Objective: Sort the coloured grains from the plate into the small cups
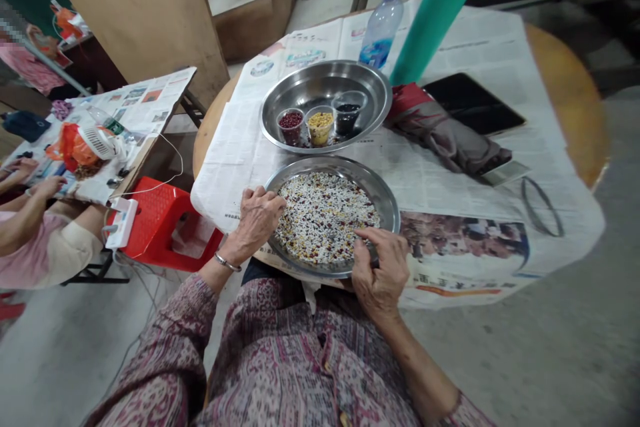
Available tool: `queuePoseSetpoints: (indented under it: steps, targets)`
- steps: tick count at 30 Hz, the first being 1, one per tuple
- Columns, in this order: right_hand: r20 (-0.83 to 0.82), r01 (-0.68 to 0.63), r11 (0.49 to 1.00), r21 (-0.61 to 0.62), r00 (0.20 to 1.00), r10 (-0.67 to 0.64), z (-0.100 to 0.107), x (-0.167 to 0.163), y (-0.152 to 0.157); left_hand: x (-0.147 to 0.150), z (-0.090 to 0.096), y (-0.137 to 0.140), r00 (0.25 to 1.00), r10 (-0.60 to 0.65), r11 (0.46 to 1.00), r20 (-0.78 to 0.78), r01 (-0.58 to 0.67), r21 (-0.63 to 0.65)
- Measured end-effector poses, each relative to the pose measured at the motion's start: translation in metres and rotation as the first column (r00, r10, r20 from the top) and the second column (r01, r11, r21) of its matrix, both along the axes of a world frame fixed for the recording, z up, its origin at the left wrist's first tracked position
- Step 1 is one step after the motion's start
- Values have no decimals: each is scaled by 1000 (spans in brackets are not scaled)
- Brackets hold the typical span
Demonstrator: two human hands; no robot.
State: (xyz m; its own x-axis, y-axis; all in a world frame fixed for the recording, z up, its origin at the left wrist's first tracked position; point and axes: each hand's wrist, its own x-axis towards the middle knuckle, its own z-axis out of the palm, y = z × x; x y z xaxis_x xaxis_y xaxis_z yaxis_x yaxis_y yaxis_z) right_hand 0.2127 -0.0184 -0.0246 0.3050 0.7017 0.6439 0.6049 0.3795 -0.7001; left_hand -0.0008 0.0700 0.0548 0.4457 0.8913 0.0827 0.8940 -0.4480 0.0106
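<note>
A round metal basin [391,203] in front of me holds white grains [325,213] mixed with dark red, yellow and black beans. My left hand [261,219] lies over the basin's left rim, its fingers curled down at the grains; whatever the fingertips hold is hidden. At the lower right rim is my right hand [383,270], its fingers bent and the thumb and index finger close together near the grains. I cannot make out anything between them. Behind stands a second metal basin [325,73] with three clear cups: red beans [291,121], yellow beans [320,123] and black beans [347,115].
Newspaper [445,180] covers the round table. A water bottle [383,23], a green bottle [435,13], a folded umbrella [445,133], a black tablet [473,103] and a dark loop [543,207] lie beyond or to the right. At left are a red stool [150,240], cables and another person's hand [50,187].
</note>
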Motion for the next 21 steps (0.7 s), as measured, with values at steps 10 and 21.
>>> queuePoseSetpoints:
  steps: [10, 21]
  targets:
    - [0, -8, 1000, 6, 1000, 8, 1, 0, -1, 1, 3, -9, 1000, -6, 1000, 30, 6, 12]
    - [16, -3, 1000, 5, 1000, 3, 0, 1, 0, -5, 3, -5, 999, 35, 995, -3, -34, 94]
